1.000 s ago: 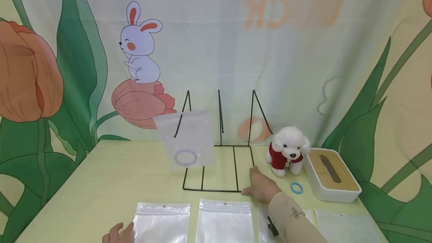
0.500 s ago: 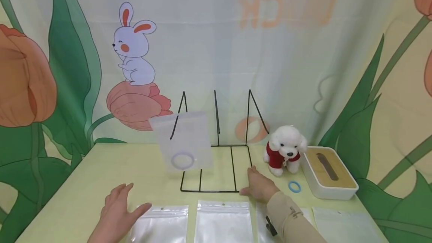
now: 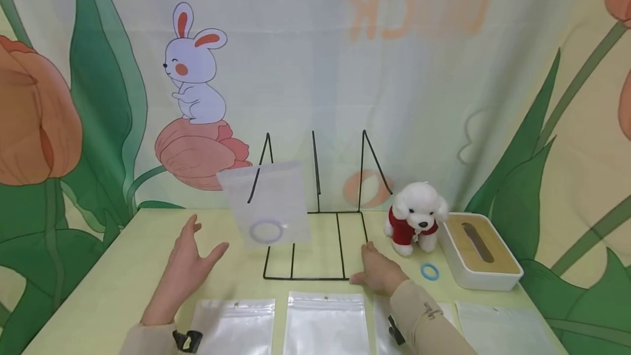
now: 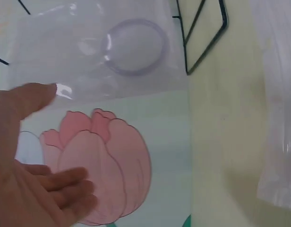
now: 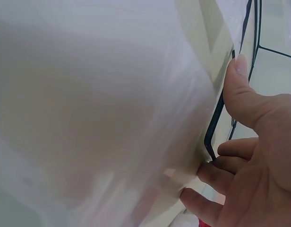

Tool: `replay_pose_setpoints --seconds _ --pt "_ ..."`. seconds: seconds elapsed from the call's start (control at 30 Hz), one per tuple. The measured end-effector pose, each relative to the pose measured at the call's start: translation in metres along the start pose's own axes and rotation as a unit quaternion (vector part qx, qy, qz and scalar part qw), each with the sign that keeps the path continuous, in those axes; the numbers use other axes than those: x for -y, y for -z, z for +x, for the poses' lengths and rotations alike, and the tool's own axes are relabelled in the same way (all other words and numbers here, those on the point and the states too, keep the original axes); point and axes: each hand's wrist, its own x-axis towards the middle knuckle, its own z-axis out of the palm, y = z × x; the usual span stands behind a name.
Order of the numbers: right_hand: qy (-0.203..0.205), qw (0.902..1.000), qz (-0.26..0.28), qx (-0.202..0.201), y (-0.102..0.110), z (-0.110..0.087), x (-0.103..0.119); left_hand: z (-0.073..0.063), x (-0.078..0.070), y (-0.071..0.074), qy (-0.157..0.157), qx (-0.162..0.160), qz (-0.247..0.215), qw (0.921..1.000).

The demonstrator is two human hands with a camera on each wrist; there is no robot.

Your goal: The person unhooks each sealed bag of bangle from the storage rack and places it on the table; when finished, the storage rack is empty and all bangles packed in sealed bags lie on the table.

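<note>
A black wire rack (image 3: 315,278) with upright arms stands on the table. Hanging from its left arm is a clear zip bag (image 3: 291,196), tilted, with a pale purple ring (image 4: 165,47) showing at its lower part. My right hand (image 3: 382,272) holds the rack's front right corner, thumb at the front bar and fingers at the side bar. To the left of the bag my left hand (image 3: 187,262) is raised, thumb spread from the fingers, nothing in it. In the left wrist view its thumb tip overlaps the bag's edge.
Several zip bags, one a silvery bag (image 3: 325,322), lie along the front. At right are a white plush dog (image 3: 419,207) in red, a light blue ring (image 3: 422,272) and a white tissue box (image 3: 493,281) with a wooden lid. A printed curtain (image 3: 296,70) hangs behind.
My left hand has come up from the front edge, past the left front bag, to beside the hanging bag. The right hand stays at the rack's corner. The head view has shifted slightly.
</note>
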Motion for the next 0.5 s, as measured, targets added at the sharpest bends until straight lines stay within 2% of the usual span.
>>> replay_pose_setpoints --seconds 0.07,0.17,0.23,0.33,0.4,0.5 --pt "0.001 1.0 0.001 0.002 -0.001 0.002 0.0 0.01 0.001 -0.006 -0.004 -0.008 -0.03 0.9995" --pt "0.002 1.0 -0.002 0.004 -0.002 0.003 -0.001 0.025 0.001 -0.015 0.008 0.008 -0.106 0.9943" --pt "0.005 1.0 -0.004 0.004 -0.003 0.003 -0.001 0.033 0.0 -0.02 0.025 0.022 -0.175 0.9841" --pt "0.01 0.9999 -0.007 0.002 -0.004 0.003 -0.001 0.046 0.0 -0.029 0.051 0.034 -0.264 0.9625" --pt "0.011 0.9999 -0.009 0.0 -0.004 0.004 -0.002 0.052 0.0 -0.034 0.06 0.036 -0.29 0.9546" --pt "0.013 0.9998 -0.014 -0.003 -0.003 0.004 -0.002 0.057 0.0 -0.041 0.07 0.037 -0.3 0.9507"
